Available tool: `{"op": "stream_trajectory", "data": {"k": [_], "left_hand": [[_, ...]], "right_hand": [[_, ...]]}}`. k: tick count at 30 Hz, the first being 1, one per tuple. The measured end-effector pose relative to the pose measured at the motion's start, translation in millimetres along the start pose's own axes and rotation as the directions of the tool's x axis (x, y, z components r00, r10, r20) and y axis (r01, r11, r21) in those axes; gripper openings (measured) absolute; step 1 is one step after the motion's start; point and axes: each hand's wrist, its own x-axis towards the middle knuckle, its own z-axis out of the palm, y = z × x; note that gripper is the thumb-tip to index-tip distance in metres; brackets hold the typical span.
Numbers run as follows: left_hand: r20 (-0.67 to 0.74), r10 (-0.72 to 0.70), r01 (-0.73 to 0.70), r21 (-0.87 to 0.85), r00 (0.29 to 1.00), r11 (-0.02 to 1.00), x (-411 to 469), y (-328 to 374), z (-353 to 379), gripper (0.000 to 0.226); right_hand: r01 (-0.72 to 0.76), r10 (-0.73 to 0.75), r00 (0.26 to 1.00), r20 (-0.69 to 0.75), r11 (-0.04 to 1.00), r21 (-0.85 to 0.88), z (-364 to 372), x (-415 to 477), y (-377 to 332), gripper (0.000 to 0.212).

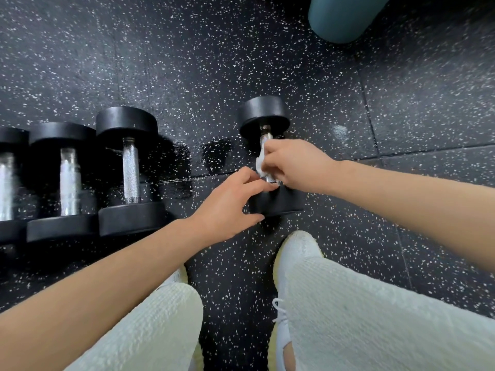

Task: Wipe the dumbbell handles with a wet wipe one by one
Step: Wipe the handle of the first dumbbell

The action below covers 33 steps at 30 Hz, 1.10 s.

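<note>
Right hand [297, 164] clenching wet wipe [260, 163] around right dumbbell [263, 113] handle, left hand [227, 207] released, fingertips touching near weight.

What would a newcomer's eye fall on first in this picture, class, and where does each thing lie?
First, the right hand at centre, pressing a white wet wipe around the chrome handle of a lone dumbbell, with the left hand steadying its near end. Next, three more dumbbells lined up at left on the speckled black rubber floor.
</note>
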Motion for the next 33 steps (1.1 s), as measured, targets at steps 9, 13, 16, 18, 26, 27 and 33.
{"op": "stream_trajectory", "data": {"k": [9,13,16,18,26,27,33], "left_hand": [[-0.014,0.022,-0.021,0.017,1.0,1.0,3,5,4,0.06],[-0.031,-0.005,0.006,0.015,0.999,1.0,4,7,0,0.053],[-0.039,-0.035,0.034,-0.013,0.999,0.999,4,6,-1,0.05],[-0.041,-0.031,0.03,-0.015,0.999,0.999,5,6,0,0.049],[-0.052,-0.025,0.024,-0.017,0.998,1.0,4,6,6,0.055],[-0.055,-0.026,0.025,-0.012,0.998,1.0,3,5,6,0.055],[-0.046,-0.015,0.015,0.0,0.999,1.0,4,5,5,0.058]], "right_hand": [[-0.096,0.099,0.994,-0.035,0.992,0.079,-13,11,2,0.017],[-0.111,0.11,0.994,0.015,0.987,0.118,-11,3,-6,0.017],[-0.059,0.024,0.975,0.22,0.986,0.153,-19,-6,-4,0.021],[-0.028,-0.014,0.966,0.257,0.987,0.161,-26,-7,-2,0.019],[-0.093,0.088,0.995,0.042,0.985,0.148,-24,-3,5,0.014],[-0.083,0.071,0.994,0.079,0.984,0.158,-22,-6,3,0.014],[-0.031,-0.005,0.97,0.243,0.989,0.145,-26,-9,4,0.017]]}}
